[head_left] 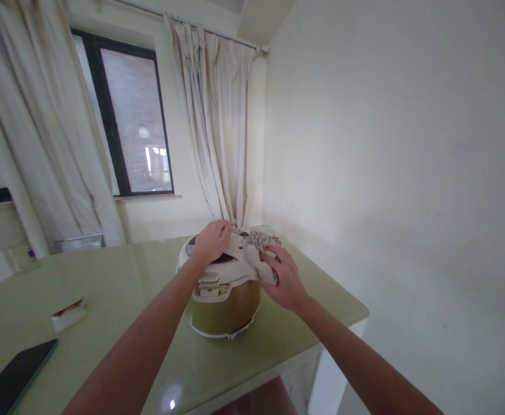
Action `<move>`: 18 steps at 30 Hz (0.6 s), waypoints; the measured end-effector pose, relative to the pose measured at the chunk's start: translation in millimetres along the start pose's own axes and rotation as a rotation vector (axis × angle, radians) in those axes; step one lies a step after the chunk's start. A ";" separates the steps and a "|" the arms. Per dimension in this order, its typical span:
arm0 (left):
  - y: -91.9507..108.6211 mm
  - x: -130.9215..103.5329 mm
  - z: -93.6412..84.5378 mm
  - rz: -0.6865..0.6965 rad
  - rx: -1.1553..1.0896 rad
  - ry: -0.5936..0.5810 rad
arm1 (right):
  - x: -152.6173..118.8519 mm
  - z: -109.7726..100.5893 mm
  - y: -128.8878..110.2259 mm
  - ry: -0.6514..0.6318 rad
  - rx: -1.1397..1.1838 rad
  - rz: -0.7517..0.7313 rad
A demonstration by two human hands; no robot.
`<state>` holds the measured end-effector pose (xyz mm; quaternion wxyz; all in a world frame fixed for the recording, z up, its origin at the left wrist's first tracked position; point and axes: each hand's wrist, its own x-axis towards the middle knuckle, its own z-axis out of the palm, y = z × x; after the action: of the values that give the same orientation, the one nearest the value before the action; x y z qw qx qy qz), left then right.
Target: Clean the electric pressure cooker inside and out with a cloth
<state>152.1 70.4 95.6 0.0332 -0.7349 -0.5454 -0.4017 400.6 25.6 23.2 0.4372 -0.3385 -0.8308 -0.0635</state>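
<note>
A rice cooker [222, 308] with a white lid and a shiny gold-green body stands upright on the table. My left hand [213, 241] lies on top of its lid, fingers curled down and gripping there; the fingertips are partly hidden. At the lid's right side, my right hand [286, 279] is closed on a pale, dark-patterned cloth [256, 253]. The cloth is bunched up and pressed against the edge of the lid, covering part of it. The lid is down, so the inside of the cooker is hidden.
The cooker sits on a glossy green table [135, 288], near its right edge. To the left lie a small white packet [68, 316] and a dark flat tablet-like thing [17, 374]. A bare wall [386, 173] rises on the right. Curtains [218, 115] hang beside the window [138, 121].
</note>
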 end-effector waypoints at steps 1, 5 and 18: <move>0.0 0.3 -0.5 -0.017 -0.014 0.002 | -1.5 0.2 -10.9 -0.007 -0.061 -0.051; -4.9 2.6 -3.7 -0.080 -0.238 -0.003 | 17.0 -2.2 -42.2 -0.140 -0.226 -0.182; -13.9 -1.5 -13.1 -0.294 -0.768 0.005 | 167.2 20.1 -40.1 -0.482 -0.169 0.151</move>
<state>133.2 68.4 98.1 -0.3000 -0.6069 -0.4550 -0.5785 297.2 87.8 147.2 0.2005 -0.4403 -0.8750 -0.0171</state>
